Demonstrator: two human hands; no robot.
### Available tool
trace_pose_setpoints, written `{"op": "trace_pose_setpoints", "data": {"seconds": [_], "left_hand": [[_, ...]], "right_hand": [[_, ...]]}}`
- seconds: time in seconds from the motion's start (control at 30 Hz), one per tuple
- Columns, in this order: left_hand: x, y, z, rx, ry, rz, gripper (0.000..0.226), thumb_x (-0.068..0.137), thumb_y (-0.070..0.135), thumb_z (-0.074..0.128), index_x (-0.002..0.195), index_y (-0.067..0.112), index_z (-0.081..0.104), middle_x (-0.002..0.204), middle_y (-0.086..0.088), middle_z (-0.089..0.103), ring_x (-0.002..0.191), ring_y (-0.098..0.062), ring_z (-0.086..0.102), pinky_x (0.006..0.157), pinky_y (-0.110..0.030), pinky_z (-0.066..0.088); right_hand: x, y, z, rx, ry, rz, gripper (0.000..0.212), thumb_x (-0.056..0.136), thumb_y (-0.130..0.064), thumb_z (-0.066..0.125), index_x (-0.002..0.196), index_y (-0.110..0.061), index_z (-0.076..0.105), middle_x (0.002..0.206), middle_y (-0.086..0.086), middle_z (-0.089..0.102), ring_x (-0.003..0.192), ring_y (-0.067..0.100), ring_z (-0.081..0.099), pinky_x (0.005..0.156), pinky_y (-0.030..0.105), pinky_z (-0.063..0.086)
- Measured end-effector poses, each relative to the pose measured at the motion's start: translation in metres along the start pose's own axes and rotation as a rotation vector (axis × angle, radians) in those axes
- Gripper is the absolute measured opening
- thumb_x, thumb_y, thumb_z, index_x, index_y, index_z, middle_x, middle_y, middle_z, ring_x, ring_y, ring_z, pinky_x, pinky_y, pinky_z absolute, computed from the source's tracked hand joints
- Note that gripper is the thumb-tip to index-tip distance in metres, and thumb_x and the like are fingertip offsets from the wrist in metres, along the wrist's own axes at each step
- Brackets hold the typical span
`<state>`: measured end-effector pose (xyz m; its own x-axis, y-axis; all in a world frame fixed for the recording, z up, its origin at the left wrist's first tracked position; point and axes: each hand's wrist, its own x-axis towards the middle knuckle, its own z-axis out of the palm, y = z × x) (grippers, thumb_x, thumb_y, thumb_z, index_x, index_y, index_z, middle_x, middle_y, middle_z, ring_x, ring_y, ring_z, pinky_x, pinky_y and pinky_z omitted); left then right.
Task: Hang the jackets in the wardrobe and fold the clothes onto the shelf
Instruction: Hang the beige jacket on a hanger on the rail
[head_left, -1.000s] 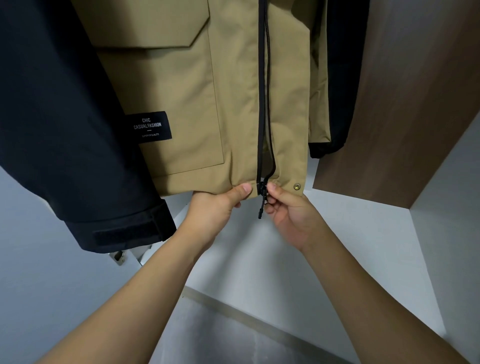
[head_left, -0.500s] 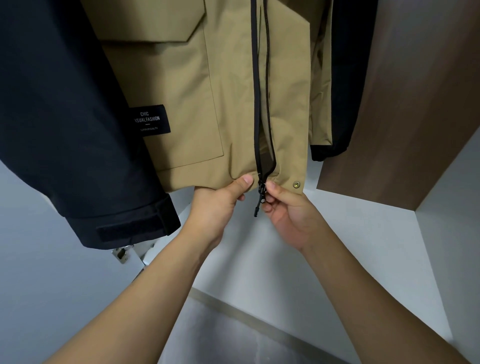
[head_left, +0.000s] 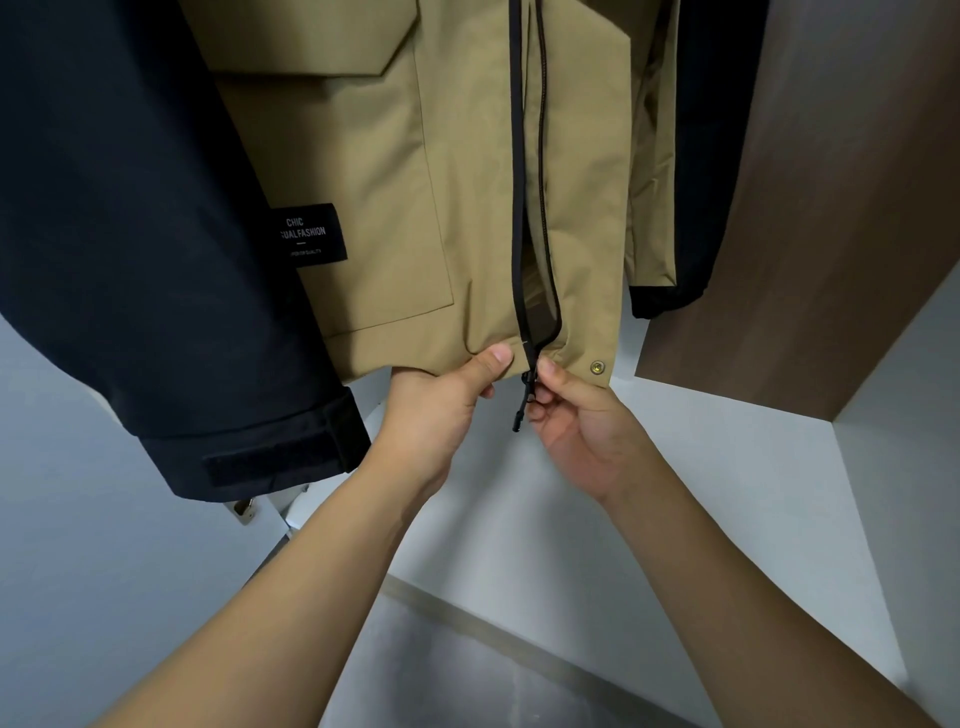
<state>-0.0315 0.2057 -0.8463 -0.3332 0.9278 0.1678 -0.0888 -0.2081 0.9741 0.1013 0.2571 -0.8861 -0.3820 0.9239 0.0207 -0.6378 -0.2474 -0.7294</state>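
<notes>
- Tan jacket (head_left: 467, 208): hangs in the wardrobe at 12 o'clock of the view, front facing out, zip undone for most of the visible length. A flap pocket sits at its 9 o'clock side; a black label (head_left: 311, 236) is sewn at the pocket's edge.
- Zip (head_left: 524, 208): two black tapes run down the front, gaping a little low down and meeting at the hem. The pull (head_left: 522, 402) dangles below the hem.
- Left hand (head_left: 441, 410): grip pinches the hem just at 9 o'clock of the zip's foot, thumb on the outer face. Judged purpose: to hold that side taut and steady.
- Right hand (head_left: 576, 421): grip pinches the zip's bottom end at the slider, fingers curled under. Judged purpose: to seat the two halves before drawing the zip up.
- Snap (head_left: 596, 367): brass stud on the hem corner, just at 3 o'clock of the right thumb.
- Dark jacket (head_left: 130, 234): hangs at 9 o'clock, touching the tan one, cuff strap lowest.
- Second dark garment (head_left: 701, 182): behind the tan jacket at 2 o'clock.
- Wardrobe wall (head_left: 831, 234): brown panel at 3 o'clock.
- Shelf: not identifiable in view.
</notes>
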Motion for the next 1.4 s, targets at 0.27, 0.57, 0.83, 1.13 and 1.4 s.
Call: {"op": "trace_pose_setpoints", "data": {"seconds": [0.27, 0.57, 0.83, 1.13, 1.4], "left_hand": [[-0.001, 0.005, -0.003, -0.053, 0.024, 0.025, 0.006, 0.086, 0.009, 0.073, 0.091, 0.009, 0.069, 0.066, 0.007, 0.064, 0.058, -0.011, 0.051, 0.057, -0.021, 0.044], [-0.002, 0.002, -0.002, -0.020, 0.015, 0.031, 0.006, 0.086, 0.009, 0.074, 0.091, 0.010, 0.071, 0.069, 0.008, 0.067, 0.058, -0.008, 0.054, 0.055, -0.017, 0.044], [0.000, 0.000, -0.006, 0.104, 0.025, 0.028, 0.007, 0.085, 0.013, 0.076, 0.085, 0.015, 0.070, 0.065, 0.012, 0.066, 0.055, -0.006, 0.055, 0.054, -0.014, 0.044], [0.003, 0.010, -0.011, 0.195, 0.029, -0.052, 0.034, 0.079, 0.036, 0.078, 0.062, 0.012, 0.060, 0.054, 0.004, 0.054, 0.053, -0.009, 0.048, 0.061, -0.022, 0.038], [0.004, 0.012, -0.007, 0.234, 0.041, 0.006, 0.053, 0.084, 0.021, 0.077, 0.039, 0.018, 0.049, 0.039, 0.015, 0.039, 0.036, -0.002, 0.035, 0.041, -0.009, 0.029]], "right_hand": [[0.000, 0.001, 0.000, 0.033, -0.036, 0.017, 0.030, 0.072, -0.017, 0.076, 0.098, -0.014, 0.060, 0.068, -0.007, 0.054, 0.058, 0.003, 0.047, 0.057, 0.018, 0.039], [-0.003, -0.004, 0.005, 0.034, 0.004, 0.018, 0.028, 0.077, -0.013, 0.069, 0.103, -0.014, 0.059, 0.072, -0.006, 0.052, 0.056, 0.003, 0.046, 0.056, 0.018, 0.038], [-0.003, -0.004, 0.012, 0.065, 0.046, 0.023, 0.015, 0.076, -0.012, 0.070, 0.089, -0.016, 0.064, 0.071, -0.006, 0.054, 0.054, 0.003, 0.043, 0.055, 0.017, 0.037], [-0.004, -0.012, 0.023, -0.143, 0.022, -0.026, 0.012, 0.080, -0.009, 0.068, 0.090, -0.014, 0.063, 0.075, -0.007, 0.058, 0.062, 0.005, 0.040, 0.058, 0.021, 0.029], [-0.006, -0.028, 0.024, -0.380, -0.027, -0.065, 0.012, 0.092, -0.005, 0.062, 0.082, -0.010, 0.065, 0.066, -0.001, 0.058, 0.063, 0.010, 0.044, 0.061, 0.024, 0.031]]}}
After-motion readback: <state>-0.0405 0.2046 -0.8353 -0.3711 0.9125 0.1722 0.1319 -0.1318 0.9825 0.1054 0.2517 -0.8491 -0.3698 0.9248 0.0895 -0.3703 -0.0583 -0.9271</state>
